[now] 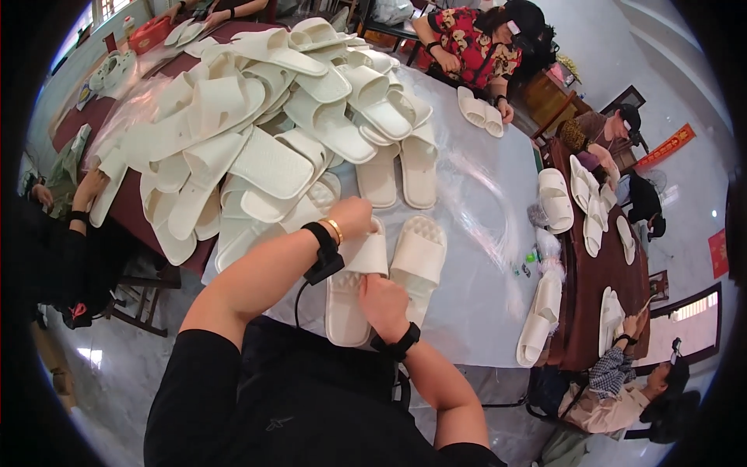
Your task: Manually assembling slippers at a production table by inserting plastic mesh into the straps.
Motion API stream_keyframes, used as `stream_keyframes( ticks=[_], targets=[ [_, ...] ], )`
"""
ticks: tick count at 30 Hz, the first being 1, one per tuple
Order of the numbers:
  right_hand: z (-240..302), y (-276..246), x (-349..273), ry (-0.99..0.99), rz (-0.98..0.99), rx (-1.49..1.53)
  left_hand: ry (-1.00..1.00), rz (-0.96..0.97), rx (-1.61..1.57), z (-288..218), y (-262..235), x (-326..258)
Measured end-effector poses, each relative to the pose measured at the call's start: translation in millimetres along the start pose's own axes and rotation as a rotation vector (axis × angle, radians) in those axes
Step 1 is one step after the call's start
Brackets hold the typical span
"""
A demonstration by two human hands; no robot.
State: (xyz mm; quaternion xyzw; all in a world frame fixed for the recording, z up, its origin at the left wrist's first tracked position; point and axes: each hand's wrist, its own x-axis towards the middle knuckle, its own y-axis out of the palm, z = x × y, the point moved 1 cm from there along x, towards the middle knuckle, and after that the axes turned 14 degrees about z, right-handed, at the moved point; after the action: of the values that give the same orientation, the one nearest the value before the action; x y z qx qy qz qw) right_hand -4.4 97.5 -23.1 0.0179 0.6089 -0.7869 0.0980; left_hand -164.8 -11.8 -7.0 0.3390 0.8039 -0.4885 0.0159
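Note:
A cream-white slipper lies in front of me on the table, its toe pointing away. My left hand is closed at the toe end of this slipper, with the fingertips partly hidden. At the near edge of its strap, my right hand has its fingers curled against the slipper. A second slipper with a bumpy footbed lies beside it on the right, close to my right wrist. Just beyond is another pair of slippers, set side by side.
A large heap of slippers covers the table's left half. Clear plastic film lies on the grey-covered table. A co-worker handles slippers across from me. Others sit around a dark red table at right and along the left side.

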Motion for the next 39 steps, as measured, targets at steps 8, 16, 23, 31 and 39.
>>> stream_keyframes(
  ticks=[8, 16, 23, 31, 39],
  targets=[
    [-1, 3, -5, 0.008, 0.034, 0.028, -0.007, 0.042, 0.087, 10, 14, 13],
    [-23, -22, -38, 0.061, -0.044, 0.110, 0.511, -0.247, -0.156, -45, 5, 10],
    [-18, -34, -91, -0.023, 0.029, 0.067, 0.547, -0.022, -0.069, -59, 43, 23],
    [-13, -21, -94, -0.255, 0.087, 0.179, 0.498, 0.100, -0.180, -54, 40, 16],
    [-65, -37, -67, -0.244, 0.132, 0.122, 0.514, 0.202, -0.180, -50, 34, 11]
  ],
)
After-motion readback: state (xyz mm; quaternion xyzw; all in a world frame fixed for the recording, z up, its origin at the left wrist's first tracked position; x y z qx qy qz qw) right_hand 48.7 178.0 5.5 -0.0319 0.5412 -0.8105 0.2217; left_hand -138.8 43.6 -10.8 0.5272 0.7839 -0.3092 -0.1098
